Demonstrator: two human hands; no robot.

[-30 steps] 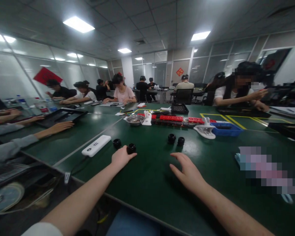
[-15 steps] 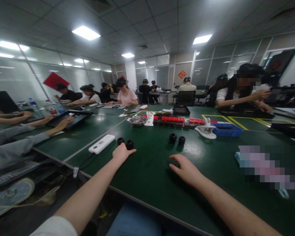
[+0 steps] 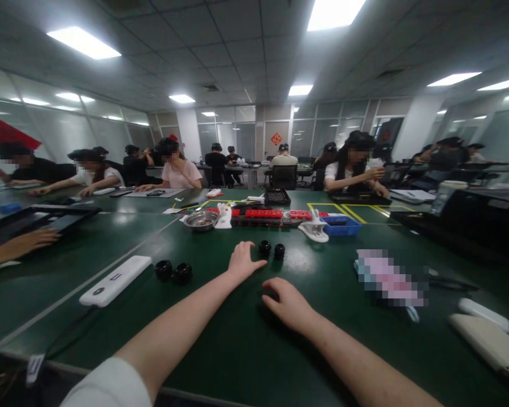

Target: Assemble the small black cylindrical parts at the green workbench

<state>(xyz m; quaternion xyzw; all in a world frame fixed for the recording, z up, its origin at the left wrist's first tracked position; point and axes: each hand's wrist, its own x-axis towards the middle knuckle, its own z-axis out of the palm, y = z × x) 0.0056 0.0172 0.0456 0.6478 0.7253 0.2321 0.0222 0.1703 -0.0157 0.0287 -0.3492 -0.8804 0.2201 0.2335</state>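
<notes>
My left hand [image 3: 242,261] is over the table with thumb and fingers apart and nothing visible in it. Just to its right stand two small black ribbed round pieces, one [image 3: 264,248] close to the fingertips and another [image 3: 279,251] beside it. My right hand [image 3: 292,304] hovers nearer to me, its fingers loosely curved and thumb apart; it appears to hold nothing, though the palm is hidden. Two similar black pieces, one [image 3: 163,270] and its neighbour [image 3: 182,273], sit side by side left of my left forearm.
A white power bank [image 3: 115,281] with a cable lies at left. Farther back are a metal bowl [image 3: 201,221], a white clamp [image 3: 314,227], red strips [image 3: 263,213] and a blue tray [image 3: 341,225]. A beige case [image 3: 487,339] lies at right. Other people sit around.
My left hand has left the left pair of black pieces and moved right, beside the other pair. The camera view has turned right. Both pairs appear to stand where they were.
</notes>
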